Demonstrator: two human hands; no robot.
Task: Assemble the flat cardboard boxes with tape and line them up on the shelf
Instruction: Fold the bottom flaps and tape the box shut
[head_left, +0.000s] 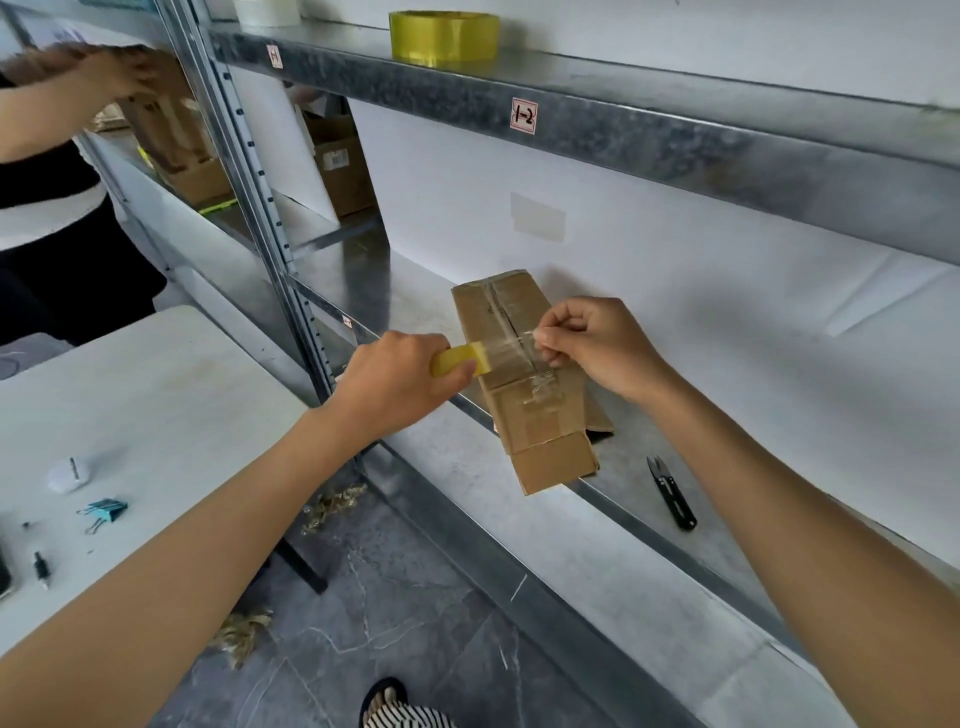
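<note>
Tabletop (156, 415): seen at far left; a blue binder clip (106, 512) is left near its front edge, well apart from the work.
Left grip (400, 384): clamped around the yellow tape roll (460, 358), which is held just left of the box so that tape can be paid out across it.
Spare roll (444, 36): kept near the upper shelf's front edge, probably for easy reach.
Tape strip (511, 343): stretched taut between both grips, above the box's centre seam.
Cardboard box (540, 421): laid on the lower shelf (649, 571), with its near end overhanging the front edge; the flaps are closed and the seam is partly taped.
Right grip (597, 348): pinched together on the strip's free end, apparently so that it can be pressed down.
Snips (672, 499): laid by the lower shelf's front edge, right of the box, presumably for cutting the tape.
</note>
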